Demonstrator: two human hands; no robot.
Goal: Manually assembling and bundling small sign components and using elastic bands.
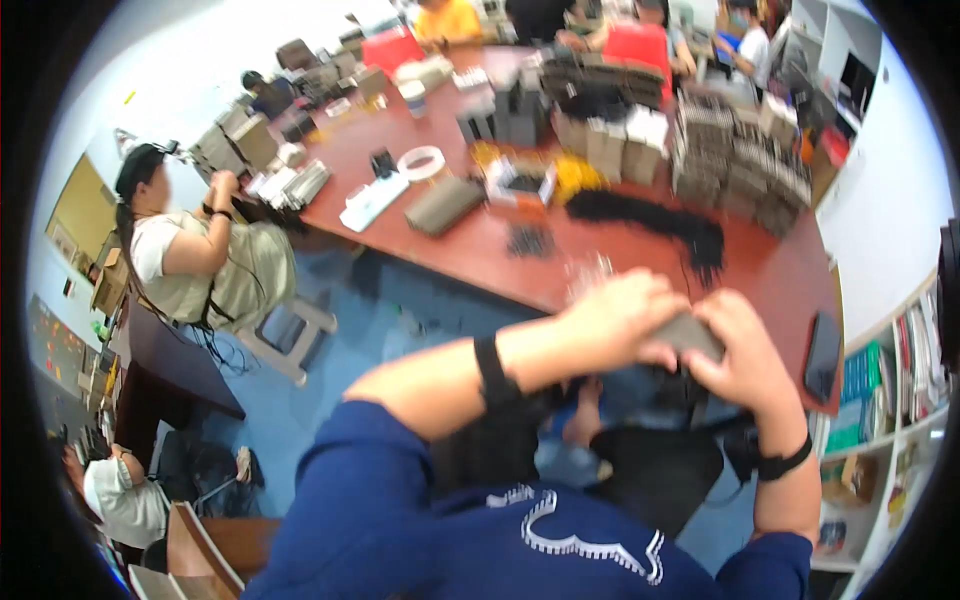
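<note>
Close in front of me, over the table's near edge, both hands grip a small grey-brown piece that looks like a flat cardboard box. My left hand closes on its left end with fingers over the top and the thumb below. On the other end my right hand is closed, fingers bent at the upper edge. Fingers hide much of the piece. Just beyond my left hand lie some clear plastic bits, blurred. A bundle of black cords and a small heap of dark pieces rest farther back.
The red-brown table carries a grey-brown box, a roll of white tape and stacked grey-brown boxes. A black phone lies at the right edge. One person sits at left; others work at the far side.
</note>
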